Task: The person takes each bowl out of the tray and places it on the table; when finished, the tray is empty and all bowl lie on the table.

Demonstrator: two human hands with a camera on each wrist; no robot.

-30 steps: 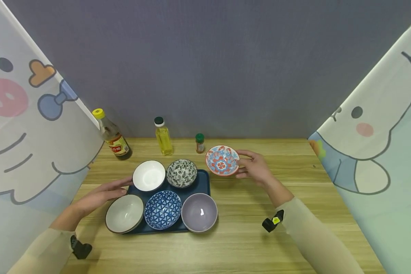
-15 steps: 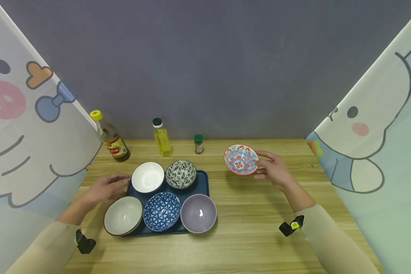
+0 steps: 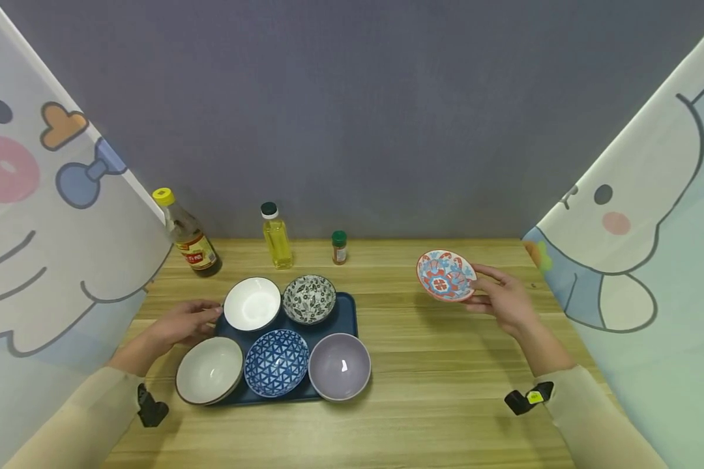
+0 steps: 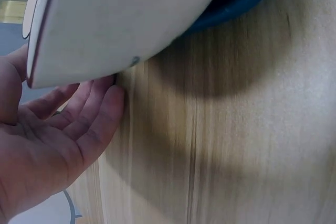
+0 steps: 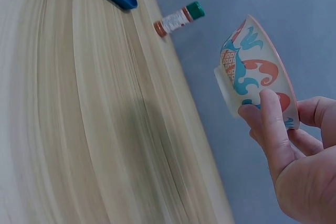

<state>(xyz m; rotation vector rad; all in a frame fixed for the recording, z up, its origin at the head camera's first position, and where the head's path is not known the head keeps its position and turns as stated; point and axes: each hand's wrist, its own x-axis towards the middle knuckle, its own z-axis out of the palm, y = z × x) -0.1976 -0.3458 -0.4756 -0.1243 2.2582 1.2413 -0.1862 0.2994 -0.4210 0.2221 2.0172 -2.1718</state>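
Note:
My right hand (image 3: 504, 303) pinches the rim of a small bowl with a red and blue floral pattern (image 3: 444, 277), thumb inside and fingers beneath. The right wrist view shows this patterned bowl (image 5: 257, 72) tilted and lifted above the table. At the left edge of the blue tray (image 3: 347, 316) is my left hand (image 3: 184, 324), next to a white bowl (image 3: 252, 304) and a larger cream bowl (image 3: 209, 371). Its fingers are relaxed and gently bent, close below the cream bowl (image 4: 126, 19) in the left wrist view; whether they touch the tray is unclear.
The tray also bears a grey floral bowl (image 3: 309, 299), a blue triangle-patterned bowl (image 3: 276, 363) and a purple bowl (image 3: 339, 367). Behind stand a dark sauce bottle (image 3: 195, 244), an oil bottle (image 3: 278, 241) and a green-capped spice jar (image 3: 339, 249). A grey wall (image 3: 352, 117) borders the table.
My right hand has carried the patterned bowl rightward, away from the tray. My left hand has drawn back slightly, from over the gap between two bowls to the tray's left edge.

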